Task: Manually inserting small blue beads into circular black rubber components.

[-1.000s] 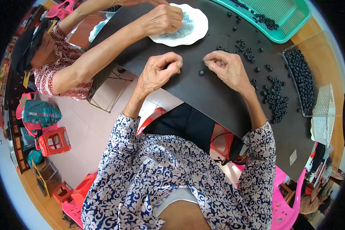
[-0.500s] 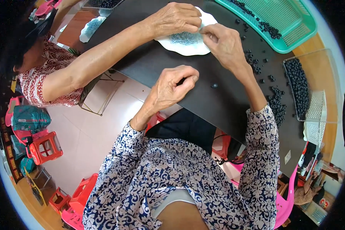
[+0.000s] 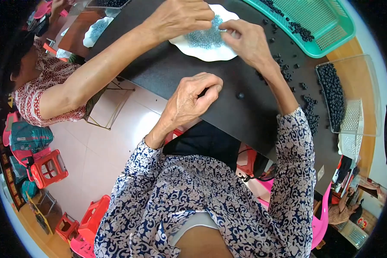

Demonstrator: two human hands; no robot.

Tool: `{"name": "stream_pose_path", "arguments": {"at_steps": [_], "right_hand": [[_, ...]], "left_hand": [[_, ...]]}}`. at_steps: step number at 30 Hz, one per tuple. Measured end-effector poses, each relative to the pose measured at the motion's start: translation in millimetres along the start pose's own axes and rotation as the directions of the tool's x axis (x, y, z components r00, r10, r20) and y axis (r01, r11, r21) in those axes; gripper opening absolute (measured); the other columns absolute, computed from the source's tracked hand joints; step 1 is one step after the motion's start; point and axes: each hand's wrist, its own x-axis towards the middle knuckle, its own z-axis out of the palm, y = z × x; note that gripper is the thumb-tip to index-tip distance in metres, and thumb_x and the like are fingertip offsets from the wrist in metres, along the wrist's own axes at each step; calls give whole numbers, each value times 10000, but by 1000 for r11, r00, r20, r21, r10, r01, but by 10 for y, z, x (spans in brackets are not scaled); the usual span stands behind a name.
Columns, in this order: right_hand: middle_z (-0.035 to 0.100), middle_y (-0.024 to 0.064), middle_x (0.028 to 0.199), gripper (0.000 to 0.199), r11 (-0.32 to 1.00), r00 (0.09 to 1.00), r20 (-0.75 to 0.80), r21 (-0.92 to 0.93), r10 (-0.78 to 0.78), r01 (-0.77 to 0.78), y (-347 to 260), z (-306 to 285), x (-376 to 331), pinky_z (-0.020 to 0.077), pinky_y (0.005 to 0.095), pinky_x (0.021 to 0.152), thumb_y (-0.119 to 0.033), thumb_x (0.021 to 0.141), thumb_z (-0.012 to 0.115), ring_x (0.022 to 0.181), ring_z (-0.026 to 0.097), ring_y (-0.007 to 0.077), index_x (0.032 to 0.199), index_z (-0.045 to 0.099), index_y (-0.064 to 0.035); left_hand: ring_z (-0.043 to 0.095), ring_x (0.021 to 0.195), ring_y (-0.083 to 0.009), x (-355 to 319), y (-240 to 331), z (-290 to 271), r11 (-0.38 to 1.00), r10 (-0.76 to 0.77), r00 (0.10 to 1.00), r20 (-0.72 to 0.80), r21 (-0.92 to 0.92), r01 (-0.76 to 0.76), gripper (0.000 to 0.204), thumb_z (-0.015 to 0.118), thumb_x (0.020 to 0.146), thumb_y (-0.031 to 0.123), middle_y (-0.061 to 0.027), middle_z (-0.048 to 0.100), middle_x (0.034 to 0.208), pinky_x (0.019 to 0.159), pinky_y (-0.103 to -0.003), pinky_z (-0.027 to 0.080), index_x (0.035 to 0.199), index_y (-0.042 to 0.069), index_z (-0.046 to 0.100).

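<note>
A white wavy-edged plate (image 3: 204, 55) lies on the dark table, holding a heap of tiny pale-blue pieces (image 3: 202, 38). At the plate's right side, my right hand (image 3: 248, 45) has thumb and forefinger pinched together; whatever sits between the fingertips is too small to name. My left hand (image 3: 191, 99) is near the table's front edge, its fingers curled in and the thumb against them, so anything inside is hidden. A single small black knob-like part (image 3: 240, 95) rests on the table to its right. Over the plate's left side reaches a co-worker's hand (image 3: 182, 17), fingers bent.
Several black parts (image 3: 309, 114) lie scattered on the right of the table. Beyond them are a green basket (image 3: 320, 50) and a clear box (image 3: 365, 81) of black parts. The co-worker's patterned sleeve (image 3: 28, 101) is at left. Red stools (image 3: 49, 168) stand on the floor.
The co-worker's hand has moved left and away, apart from my right hand. My right hand has shifted slightly up and left over the plate. My left hand has stayed put.
</note>
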Motion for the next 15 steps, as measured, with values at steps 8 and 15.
{"name": "stream_pose_path", "arguments": {"at_steps": [8, 15], "right_hand": [[689, 116, 802, 188, 998, 999, 15, 45, 37, -38, 144, -64, -8, 518, 312, 667, -176, 829, 671, 686, 662, 215, 956, 711, -43], [690, 108, 834, 176, 985, 977, 154, 120, -145, 128, -124, 67, -8, 510, 316, 667, -156, 823, 672, 719, 647, 186, 962, 720, -58]], "left_hand": [[634, 699, -167, 18, -7, 34, 1000, -28, 1000, -11, -4, 28, 109, 578, 894, 56, -97, 630, 786, 648, -297, 498, 930, -37, 621], [616, 676, -146, 10, 9, 35, 998, -58, 998, -37, 4, 58, 109, 574, 911, 65, -81, 627, 755, 618, -287, 479, 909, -30, 629]]}}
